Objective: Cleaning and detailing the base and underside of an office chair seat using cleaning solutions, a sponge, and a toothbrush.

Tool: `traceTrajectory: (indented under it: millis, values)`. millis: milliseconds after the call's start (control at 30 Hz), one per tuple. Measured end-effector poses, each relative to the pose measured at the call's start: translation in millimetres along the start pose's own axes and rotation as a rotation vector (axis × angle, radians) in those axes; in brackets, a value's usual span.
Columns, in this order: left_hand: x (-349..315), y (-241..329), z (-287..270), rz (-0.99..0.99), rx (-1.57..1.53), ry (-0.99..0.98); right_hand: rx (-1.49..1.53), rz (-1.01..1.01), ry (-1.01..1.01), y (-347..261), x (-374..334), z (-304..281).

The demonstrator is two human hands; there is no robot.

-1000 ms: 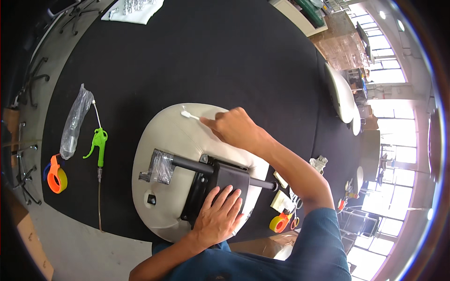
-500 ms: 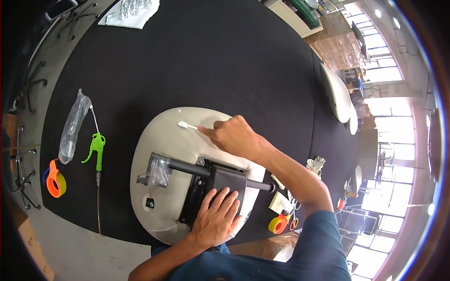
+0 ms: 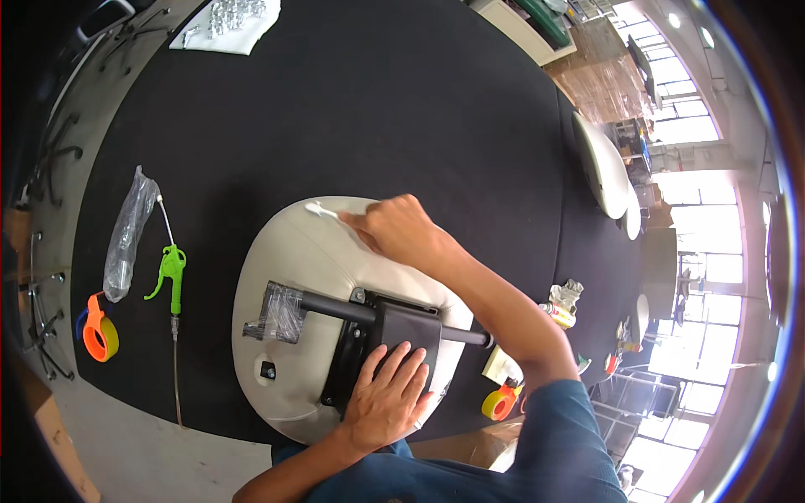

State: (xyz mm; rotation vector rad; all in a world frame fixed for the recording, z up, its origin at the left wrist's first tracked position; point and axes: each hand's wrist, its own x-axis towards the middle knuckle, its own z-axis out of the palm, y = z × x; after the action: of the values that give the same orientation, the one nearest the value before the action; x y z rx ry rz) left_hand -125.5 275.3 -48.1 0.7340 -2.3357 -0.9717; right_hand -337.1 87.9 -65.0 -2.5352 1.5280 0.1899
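Note:
A beige padded seat (image 3: 285, 243) lies underside up before me, with a black metal mechanism (image 3: 402, 323) mounted on it. A dark bar sticks out of the mechanism to the left, and its end piece (image 3: 281, 312) is wrapped in clear film. My left hand (image 3: 387, 401) rests flat on the mechanism, fingers spread. In my right hand (image 3: 398, 225) is a small white brush (image 3: 321, 210), shaped like a toothbrush, its head at the seat's far edge. Whether the bristles touch the cover is hard to see.
To the left lie a green air blow gun (image 3: 173, 267), a plastic-wrapped part (image 3: 132, 230) and an orange tape dispenser (image 3: 101, 332). Another tape dispenser (image 3: 501, 403) sits right of the seat. Metal parts rest on a white sheet (image 3: 222, 38) at the far left.
My right hand has moved the brush a little left and away from me, toward the seat's far edge. My left hand stays on the mechanism.

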Motion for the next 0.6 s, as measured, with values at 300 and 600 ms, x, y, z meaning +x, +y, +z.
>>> traceTrajectory:
  millis: [300, 600]
  values:
    - [1, -1, -3, -0.014, -0.010, -0.003, -0.004, -0.012, -0.072, 0, -9, -8]
    - [-2, -3, -3, 0.005, 0.010, 0.008, 0.103, -0.009, 0.000, 2, -15, -6]
